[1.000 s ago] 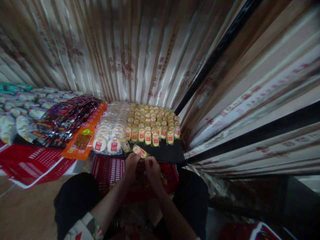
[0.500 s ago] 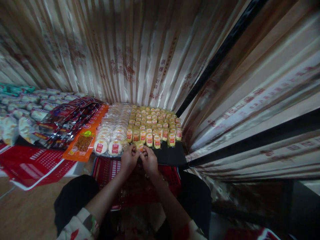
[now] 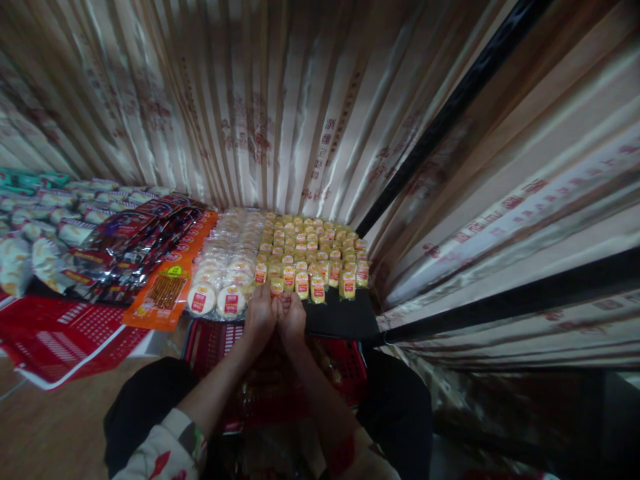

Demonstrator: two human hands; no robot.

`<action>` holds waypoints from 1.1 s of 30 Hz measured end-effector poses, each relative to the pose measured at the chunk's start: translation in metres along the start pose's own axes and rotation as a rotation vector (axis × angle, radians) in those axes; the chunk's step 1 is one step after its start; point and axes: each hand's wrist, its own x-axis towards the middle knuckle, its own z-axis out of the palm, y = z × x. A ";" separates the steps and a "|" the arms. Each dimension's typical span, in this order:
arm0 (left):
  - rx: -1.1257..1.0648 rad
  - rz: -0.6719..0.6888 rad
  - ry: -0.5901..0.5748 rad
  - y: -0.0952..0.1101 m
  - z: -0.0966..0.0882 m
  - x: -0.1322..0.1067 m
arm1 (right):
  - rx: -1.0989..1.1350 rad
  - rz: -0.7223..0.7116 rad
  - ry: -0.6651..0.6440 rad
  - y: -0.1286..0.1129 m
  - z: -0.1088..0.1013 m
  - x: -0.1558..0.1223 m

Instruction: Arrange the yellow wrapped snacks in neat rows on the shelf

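Note:
My left hand (image 3: 260,317) and my right hand (image 3: 291,320) are side by side at the front edge of the display, fingers closed and almost meeting. Just beyond their fingertips is a small yellow snack packet (image 3: 277,287) with a red and white label, its lower part hidden by the fingers. Both hands appear to pinch it. Behind it stand rows of matching yellow packets (image 3: 301,283) in clear wrappers. Left of these lie rows of round white crackers (image 3: 231,301) in clear wrap with red labels.
An orange snack bag (image 3: 167,293), dark packets (image 3: 133,230) and white packets (image 3: 75,231) continue leftward. A black shelf surface (image 3: 345,317) shows at the front right. Below the hands is a red basket (image 3: 353,370) with items inside; another red basket (image 3: 75,333) is at left. Curtains hang behind.
The hands have drawn closer together, their fingers more curled. The packet they held in front of the row now sits slightly farther in, against the packets behind. The view shifted slightly.

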 end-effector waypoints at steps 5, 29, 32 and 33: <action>-0.100 0.055 0.178 -0.001 -0.004 -0.010 | -0.011 -0.001 -0.004 0.003 0.003 0.002; -0.284 -0.267 0.288 -0.018 -0.006 -0.055 | -0.094 -0.345 -0.143 -0.005 0.001 -0.016; -0.308 -0.317 0.244 -0.016 -0.009 -0.055 | -0.202 -0.371 -0.194 -0.009 0.001 -0.022; -0.312 -0.325 0.235 -0.016 -0.009 -0.055 | -0.249 -0.375 -0.189 -0.011 0.001 -0.024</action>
